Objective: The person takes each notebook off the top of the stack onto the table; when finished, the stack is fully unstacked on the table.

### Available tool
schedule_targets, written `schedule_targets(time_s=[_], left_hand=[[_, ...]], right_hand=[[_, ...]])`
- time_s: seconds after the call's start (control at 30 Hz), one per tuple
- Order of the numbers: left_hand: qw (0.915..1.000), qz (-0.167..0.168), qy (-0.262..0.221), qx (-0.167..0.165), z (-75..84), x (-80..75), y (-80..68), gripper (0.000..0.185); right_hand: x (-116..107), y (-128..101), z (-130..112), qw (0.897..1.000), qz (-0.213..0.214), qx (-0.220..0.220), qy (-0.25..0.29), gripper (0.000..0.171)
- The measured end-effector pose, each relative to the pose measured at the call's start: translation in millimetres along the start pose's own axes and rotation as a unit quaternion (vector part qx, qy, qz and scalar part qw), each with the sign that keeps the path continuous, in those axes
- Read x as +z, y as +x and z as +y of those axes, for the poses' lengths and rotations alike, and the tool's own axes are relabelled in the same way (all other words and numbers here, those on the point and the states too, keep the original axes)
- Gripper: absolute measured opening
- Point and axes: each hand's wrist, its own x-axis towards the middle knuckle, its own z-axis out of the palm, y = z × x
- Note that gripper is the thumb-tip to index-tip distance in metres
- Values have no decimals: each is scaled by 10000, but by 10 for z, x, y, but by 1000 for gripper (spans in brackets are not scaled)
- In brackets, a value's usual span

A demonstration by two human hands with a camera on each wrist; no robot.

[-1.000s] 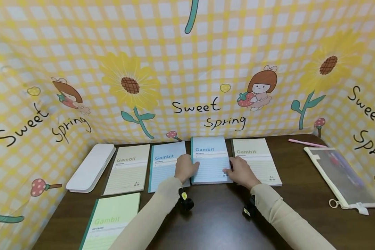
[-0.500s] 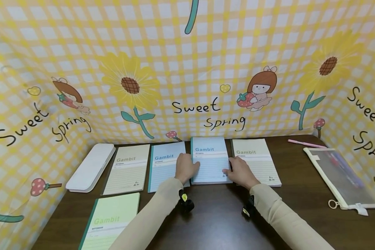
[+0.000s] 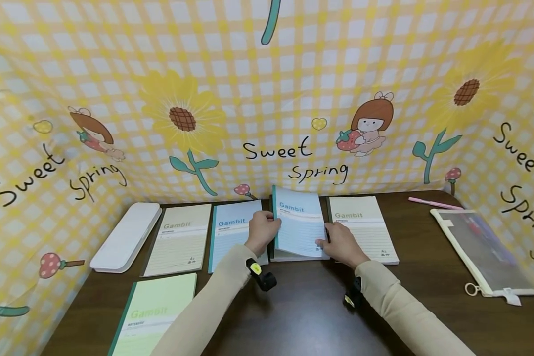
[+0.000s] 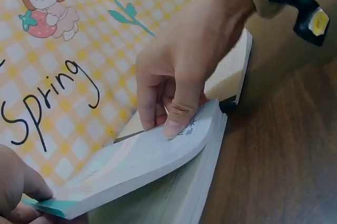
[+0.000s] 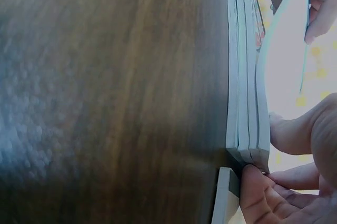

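While left hand (image 3: 261,231) fingers pinch the bowed top blue notebook (image 3: 299,228), right hand (image 3: 341,244) fingers grip its corner.

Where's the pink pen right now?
In the head view, the pink pen lies at the table's far right, beside the backdrop, just behind the clear zip pouch.

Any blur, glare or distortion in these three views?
Head view: sharp, evenly lit, wide-angle bending the backdrop at the edges. Left wrist: left hand crisp, table soft. Right wrist: table blurred, bright backdrop washing out behind the notebook stack.
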Motion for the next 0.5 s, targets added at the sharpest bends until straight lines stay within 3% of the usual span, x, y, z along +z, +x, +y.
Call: schedule_targets(time_s=[0.17, 0.37, 0.5], left_hand=[[9988, -442, -195, -16, 12, -45, 20, 21], [9895, -1112, -830, -404, 20, -110, 55, 36], [9846, -1379, -944, -514, 10, -101, 81, 42]], right_hand=[[23, 1, 0, 9999, 56, 92, 36, 42], [34, 4, -28, 9999, 0, 97, 136, 43], [16, -8, -27, 9996, 53, 144, 220, 40]])
